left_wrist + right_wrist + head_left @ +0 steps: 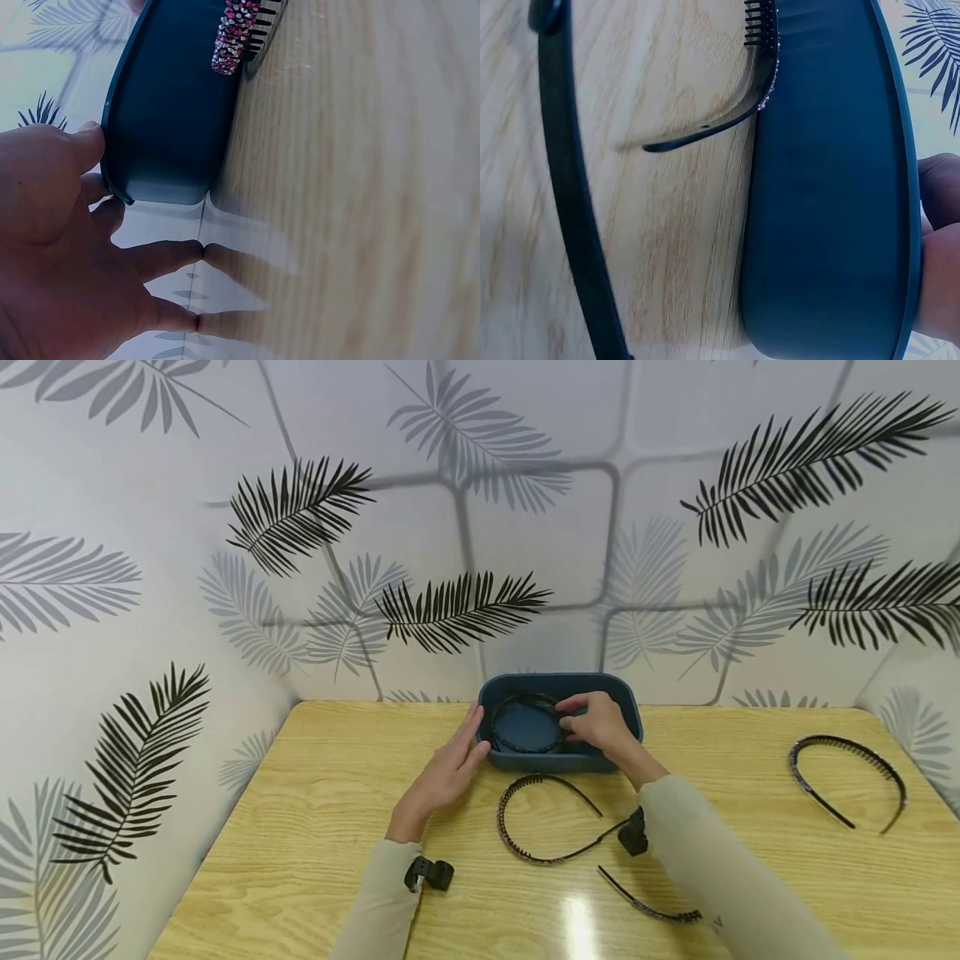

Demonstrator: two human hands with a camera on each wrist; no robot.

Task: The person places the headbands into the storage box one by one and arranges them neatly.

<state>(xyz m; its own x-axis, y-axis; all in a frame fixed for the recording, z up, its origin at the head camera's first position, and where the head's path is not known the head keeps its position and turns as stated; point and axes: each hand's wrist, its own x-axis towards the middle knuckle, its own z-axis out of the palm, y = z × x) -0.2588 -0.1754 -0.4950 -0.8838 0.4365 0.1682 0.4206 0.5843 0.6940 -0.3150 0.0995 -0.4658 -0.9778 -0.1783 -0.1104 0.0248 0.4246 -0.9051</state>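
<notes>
A dark blue bin (555,763) stands against the wall at the table's back edge. Inside it lies a black toothed headband (525,750). My right hand (600,722) reaches over the front rim and pinches the headband at its right side; in the right wrist view the bin wall (832,187) hides the fingertips. Against the bin's left end rests my left hand (450,764), fingers extended. The left wrist view shows its thumb at the rim of the bin (165,112) and its other fingers spread past the end wall.
Just in front of the bin lies a headband (504,822) with beaded trim. Another headband (645,908) is nearer, partly covered by the right forearm. A third headband (795,764) lies at the table's right. Leaf-patterned wall covering (540,552) borders the table.
</notes>
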